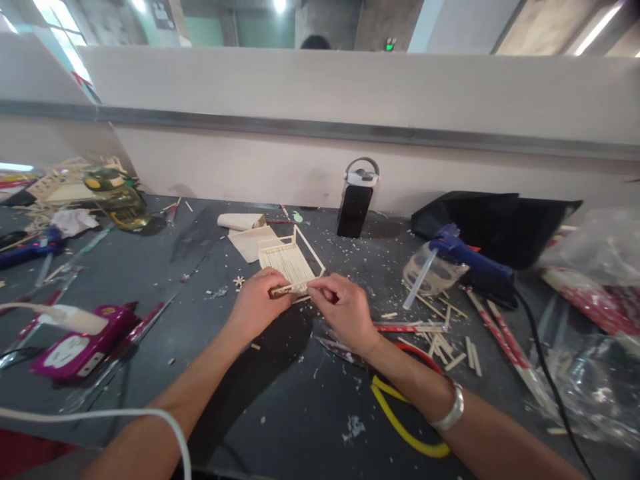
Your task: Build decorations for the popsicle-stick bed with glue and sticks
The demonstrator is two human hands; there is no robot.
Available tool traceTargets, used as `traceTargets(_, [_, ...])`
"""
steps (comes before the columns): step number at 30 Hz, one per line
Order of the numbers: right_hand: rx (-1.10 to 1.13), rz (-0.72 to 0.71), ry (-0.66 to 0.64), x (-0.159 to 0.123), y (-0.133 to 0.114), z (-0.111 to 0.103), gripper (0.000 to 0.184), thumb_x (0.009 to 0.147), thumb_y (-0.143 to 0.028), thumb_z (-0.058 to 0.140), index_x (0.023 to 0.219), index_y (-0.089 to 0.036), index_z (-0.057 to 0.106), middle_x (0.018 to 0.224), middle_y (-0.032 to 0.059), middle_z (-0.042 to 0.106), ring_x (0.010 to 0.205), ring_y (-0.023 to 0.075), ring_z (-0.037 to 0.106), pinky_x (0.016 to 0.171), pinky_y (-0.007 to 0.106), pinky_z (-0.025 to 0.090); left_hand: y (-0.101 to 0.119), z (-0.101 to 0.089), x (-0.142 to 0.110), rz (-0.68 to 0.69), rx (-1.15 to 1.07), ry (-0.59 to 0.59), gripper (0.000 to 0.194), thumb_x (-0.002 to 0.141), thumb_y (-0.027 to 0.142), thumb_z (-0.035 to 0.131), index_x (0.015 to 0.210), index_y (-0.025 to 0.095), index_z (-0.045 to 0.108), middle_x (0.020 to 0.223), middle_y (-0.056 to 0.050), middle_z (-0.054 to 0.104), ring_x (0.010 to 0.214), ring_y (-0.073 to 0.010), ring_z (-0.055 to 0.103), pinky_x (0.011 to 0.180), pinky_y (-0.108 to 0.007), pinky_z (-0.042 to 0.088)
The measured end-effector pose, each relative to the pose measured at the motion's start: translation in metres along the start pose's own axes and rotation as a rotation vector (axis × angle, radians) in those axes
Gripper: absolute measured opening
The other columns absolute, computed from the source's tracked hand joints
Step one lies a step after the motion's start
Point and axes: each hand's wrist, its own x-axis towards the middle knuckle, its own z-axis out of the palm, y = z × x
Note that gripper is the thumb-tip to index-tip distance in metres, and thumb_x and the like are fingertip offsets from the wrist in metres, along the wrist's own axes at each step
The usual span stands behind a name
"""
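Observation:
A small model made of thin wooden sticks (290, 263) lies on the dark table, with a slatted base, a raised back rail and one slanting side stick. My left hand (261, 300) grips its near left edge, fingers closed around the front sticks. At the near right corner, my right hand (346, 312) pinches the end of the front rail between thumb and finger. The fingertips cover part of that front edge. Behind the model rests a piece of brown paper (251, 244), partly rolled.
A blue glue gun (465, 253) leans on a clear round container (425, 275) at the right. Loose sticks (443, 347) and yellow-handled pliers or scissors (400, 427) lie near my right forearm. A purple power strip (85, 343) sits left; a black bottle (355, 207) stands behind.

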Motion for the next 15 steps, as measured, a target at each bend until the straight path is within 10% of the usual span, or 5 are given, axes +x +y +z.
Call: traceTargets(15, [-0.029,-0.063,0.006,0.0025,-0.0064,-0.0024,0.014,0.084,-0.017,0.059,0.091,-0.019,0.071,0.06,-0.0044,0.048,0.054,0.0114,0.048,0.054,0.022,0.04,-0.003,0.0011,-0.0003,-0.011,-0.033,0.003,0.007,0.074,0.014,0.066,0.069,0.018,0.067,0.073,0.0,0.059,0.067,-0.0136,0.057,0.06,-0.024,0.04])
